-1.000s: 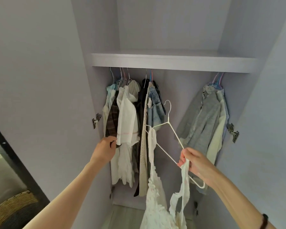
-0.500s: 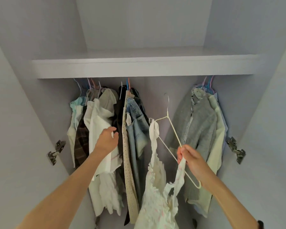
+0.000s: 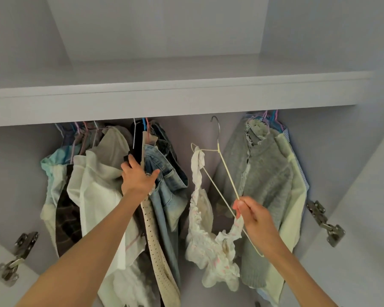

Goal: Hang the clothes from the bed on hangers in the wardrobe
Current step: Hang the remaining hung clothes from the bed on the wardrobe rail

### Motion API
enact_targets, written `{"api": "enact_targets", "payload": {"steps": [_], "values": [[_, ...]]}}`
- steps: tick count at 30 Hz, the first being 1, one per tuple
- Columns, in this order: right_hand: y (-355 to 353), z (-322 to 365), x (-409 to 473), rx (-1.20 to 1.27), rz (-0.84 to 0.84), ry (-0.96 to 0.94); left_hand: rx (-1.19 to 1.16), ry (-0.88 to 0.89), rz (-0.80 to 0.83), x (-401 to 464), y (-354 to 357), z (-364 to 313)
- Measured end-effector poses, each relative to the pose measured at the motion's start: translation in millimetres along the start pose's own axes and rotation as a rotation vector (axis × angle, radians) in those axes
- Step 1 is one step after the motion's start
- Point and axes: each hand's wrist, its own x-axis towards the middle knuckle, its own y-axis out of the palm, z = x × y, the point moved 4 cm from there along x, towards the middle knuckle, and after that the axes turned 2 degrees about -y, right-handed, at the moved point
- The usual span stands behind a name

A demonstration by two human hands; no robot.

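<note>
Head view: Right hand [image 3: 254,214] has its grip pinched on the lower arm of a white wire hanger [image 3: 225,173], held tilted in the gap between two clothing groups under the wardrobe shelf [image 3: 186,97]. Hook points up toward the shelf's underside; contact with a rail cannot be confirmed. A white ruffled garment [image 3: 205,235] hangs from the hanger by one strap, the other strap caught at the right hand. Left hand [image 3: 138,177], fingers spread and holding nothing, presses into the left clothing group against the denim item [image 3: 164,185]. Grey cardigan [image 3: 266,189] hangs at the right end.
</note>
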Motion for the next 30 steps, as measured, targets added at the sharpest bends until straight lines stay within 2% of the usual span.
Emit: {"api": "enact_targets", "payload": {"steps": [5,9,16,25,27,30], "values": [[0,-5,5,-0.025,-0.039,0.014,-0.064,-0.011,0.101,20,14,4],[0,-12,5,-0.039,-0.061,0.027,-0.122,0.087,0.149,24,23,-4],[-6,-30,-18,-0.041,-0.104,0.123,-0.038,0.223,0.264,9,51,-45],[-26,-33,-53,-0.131,-0.091,0.228,-0.106,0.237,0.385,-6,67,-38],[-29,-33,-62,-0.199,-0.050,0.251,-0.078,0.290,0.387,-11,64,-25],[-27,-33,-83,-0.232,0.029,0.287,0.012,0.414,0.302,-21,55,-5]]}}
